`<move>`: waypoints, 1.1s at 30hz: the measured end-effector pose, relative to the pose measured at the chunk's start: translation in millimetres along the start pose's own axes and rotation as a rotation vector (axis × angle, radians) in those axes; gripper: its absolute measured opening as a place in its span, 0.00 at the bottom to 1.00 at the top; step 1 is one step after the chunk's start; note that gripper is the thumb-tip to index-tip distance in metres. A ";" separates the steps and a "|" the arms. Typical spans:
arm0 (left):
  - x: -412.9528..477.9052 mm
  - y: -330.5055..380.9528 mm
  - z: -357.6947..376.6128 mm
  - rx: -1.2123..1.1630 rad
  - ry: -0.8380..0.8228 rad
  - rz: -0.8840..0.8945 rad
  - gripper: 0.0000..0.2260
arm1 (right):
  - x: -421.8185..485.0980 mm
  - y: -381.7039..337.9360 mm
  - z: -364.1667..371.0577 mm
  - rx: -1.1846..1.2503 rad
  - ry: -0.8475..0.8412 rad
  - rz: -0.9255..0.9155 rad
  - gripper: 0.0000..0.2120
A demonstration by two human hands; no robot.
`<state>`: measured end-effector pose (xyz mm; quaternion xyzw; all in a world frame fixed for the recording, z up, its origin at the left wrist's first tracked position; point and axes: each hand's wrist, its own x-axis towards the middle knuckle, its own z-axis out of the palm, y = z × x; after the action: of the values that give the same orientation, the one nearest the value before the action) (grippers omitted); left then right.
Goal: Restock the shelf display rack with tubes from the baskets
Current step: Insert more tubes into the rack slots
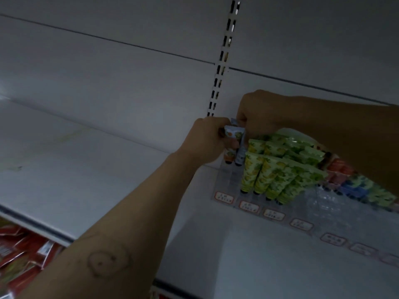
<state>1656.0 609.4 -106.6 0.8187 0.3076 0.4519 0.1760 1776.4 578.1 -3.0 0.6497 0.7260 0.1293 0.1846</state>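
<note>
A clear plastic display rack (pixel 228 182) with red price labels along its front stands on the white shelf. My left hand (pixel 207 141) grips orange-patterned tubes (pixel 234 133) at the rack's back left corner. My right hand (pixel 259 113) reaches over from the right and pinches the top of a pale blue tube (pixel 240 156) standing beside an orange one (pixel 229 156). Rows of green-yellow tubes (pixel 274 173) fill the lanes to the right. My right forearm hides part of the rack's far side.
The white shelf (pixel 86 165) stretches left of the rack, its back wall carrying a slotted upright (pixel 220 67). Red, blue and green tubes (pixel 349 182) lie in the rack's right lanes. Red packets (pixel 19 255) sit on the lower shelf at bottom left.
</note>
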 end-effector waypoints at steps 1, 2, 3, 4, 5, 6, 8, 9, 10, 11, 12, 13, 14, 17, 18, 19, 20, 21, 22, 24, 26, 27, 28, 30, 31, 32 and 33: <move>-0.3 1.8 -0.7 0.002 -0.003 0.010 0.09 | -2.2 -0.1 0.8 0.011 0.015 -0.007 0.10; -1.3 4.3 -0.2 0.000 0.003 0.024 0.08 | -3.9 0.1 1.8 0.010 0.029 -0.014 0.09; -1.7 5.6 1.5 0.006 0.011 0.032 0.06 | -5.0 0.1 2.7 0.003 0.042 -0.022 0.09; -2.6 7.4 3.2 0.016 0.025 0.037 0.04 | -5.0 -0.3 3.9 -0.008 0.052 -0.029 0.10; -3.8 9.0 5.2 0.032 0.046 0.039 0.04 | -5.4 -1.1 4.1 -0.019 0.060 -0.037 0.11; -5.2 11.4 6.8 0.034 0.073 0.053 0.04 | -5.2 -1.3 4.1 -0.025 0.068 -0.048 0.14; -9.5 13.9 10.7 0.004 0.141 0.107 0.02 | -6.3 -1.5 4.2 -0.028 0.092 -0.085 0.21; -11.9 14.3 12.0 -0.007 0.165 0.105 0.03 | -7.6 -1.5 4.1 -0.012 0.110 -0.105 0.23; -13.8 14.2 13.1 -0.020 0.175 0.094 0.05 | -9.7 -0.6 4.5 0.016 0.123 -0.117 0.25; -14.6 13.2 13.7 -0.035 0.171 0.082 0.05 | -12.3 0.1 4.2 0.042 0.132 -0.122 0.25; -14.3 12.2 13.8 -0.048 0.155 0.072 0.06 | -14.2 1.6 3.5 0.053 0.128 -0.127 0.25; -13.0 11.3 13.1 -0.059 0.130 0.053 0.08 | -16.2 2.6 1.9 0.050 0.107 -0.133 0.22; -10.8 10.5 12.0 -0.061 0.106 0.036 0.09 | -17.1 4.2 -0.8 0.045 0.075 -0.137 0.18; -5.8 8.6 10.4 -0.015 0.048 0.001 0.10 | -19.6 7.8 -10.4 0.064 -0.014 -0.142 0.06; -4.9 6.5 12.0 -0.006 0.051 0.007 0.10 | -19.0 8.6 -11.4 0.085 -0.023 -0.153 0.06; -5.1 5.5 13.5 -0.008 0.059 0.018 0.09 | -18.7 9.1 -11.5 0.105 -0.024 -0.159 0.06; -5.7 4.0 15.4 -0.019 0.073 0.020 0.07 | -18.0 10.2 -11.4 0.121 -0.016 -0.162 0.05; -6.6 2.9 17.1 -0.035 0.086 0.011 0.05 | -17.5 11.1 -11.1 0.129 -0.003 -0.158 0.04; -7.1 1.8 18.9 -0.051 0.100 0.001 0.04 | -18.3 12.0 -11.2 0.124 0.020 -0.153 0.04; -8.3 2.2 20.1 -0.075 0.110 -0.016 0.04 | -21.5 12.5 -10.2 0.085 0.076 -0.148 0.08; -11.9 4.4 19.2 -0.109 0.111 -0.028 0.05 | -25.6 9.0 -5.5 0.051 0.137 -0.132 0.10; -14.7 5.8 18.5 -0.126 0.114 -0.031 0.07 | -27.5 5.7 -3.2 0.042 0.184 -0.111 0.09; -16.3 5.4 18.2 -0.137 0.115 -0.037 0.09 | -29.3 3.0 -5.1 0.052 0.253 -0.080 0.07; -17.3 3.5 17.6 -0.143 0.091 -0.070 0.10 | -34.8 2.9 -21.3 0.124 0.437 -0.001 0.04; -16.3 3.8 14.9 -0.146 0.079 -0.084 0.09 | -38.3 5.2 -36.3 0.158 0.506 0.025 0.03; -15.4 3.9 13.3 -0.148 0.070 -0.096 0.07 | -41.9 8.9 -51.2 0.190 0.527 0.021 0.03; -13.7 3.5 12.6 -0.146 0.063 -0.101 0.06 | -46.3 12.5 -64.8 0.210 0.507 -0.001 0.05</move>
<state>1662.4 597.6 -120.0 0.7724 0.3200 0.4894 0.2481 1763.4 537.1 65.2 0.6118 0.7588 0.2116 -0.0716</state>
